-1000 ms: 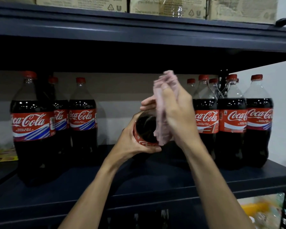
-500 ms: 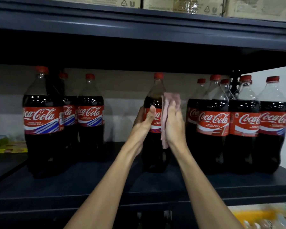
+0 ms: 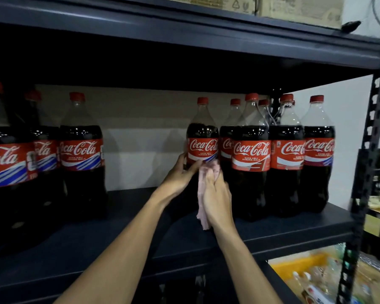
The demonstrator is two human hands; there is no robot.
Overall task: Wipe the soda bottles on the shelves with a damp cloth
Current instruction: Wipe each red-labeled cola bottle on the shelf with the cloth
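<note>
**Cloth pressed to the middle bottle**

The soda bottle stands upright on the dark shelf, just left of the right-hand cluster of bottles and well apart from the left-hand group. The left hand grips it at the label's lower edge, fingers curled round the side, thumb across the front. The right hand presses the pink cloth against the bottle's lower body, fingers together – whether they curl into the cloth cannot be told
</note>
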